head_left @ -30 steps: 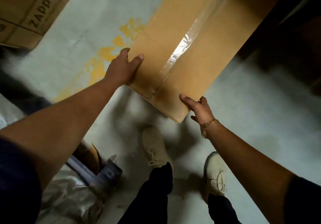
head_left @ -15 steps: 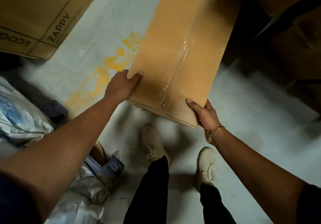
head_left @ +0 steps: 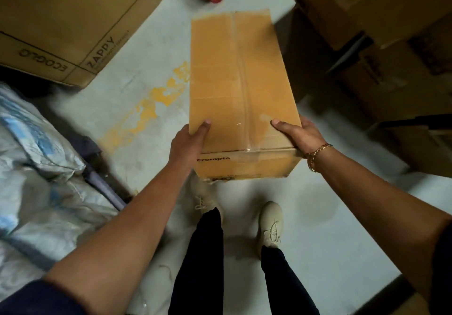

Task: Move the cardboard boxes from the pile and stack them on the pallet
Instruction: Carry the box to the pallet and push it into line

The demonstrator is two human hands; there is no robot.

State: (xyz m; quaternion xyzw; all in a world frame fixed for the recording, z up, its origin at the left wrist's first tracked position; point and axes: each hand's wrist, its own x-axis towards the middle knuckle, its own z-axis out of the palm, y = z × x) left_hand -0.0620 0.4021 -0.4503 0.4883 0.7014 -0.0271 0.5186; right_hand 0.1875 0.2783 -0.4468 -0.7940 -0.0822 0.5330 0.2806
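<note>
Head camera: cardboard box (head_left: 242, 82) is held in the air above the floor (head_left: 342, 204), in front of the person's shoes. Its long axis runs straight away from the body, with the short end nearest. Left hand (head_left: 188, 143) grips the near left corner and right hand (head_left: 297, 133) grips the near right corner, each with its thumb on the top face. Both sit equally close to that end, so the far end overhangs unsupported. Stacked boxes (head_left: 379, 9) stand to the right and a printed box (head_left: 73, 21) to the left. No pallet is in view. Half a second ago the box lay slanted toward the upper right; it has now swung square to the body.
</note>
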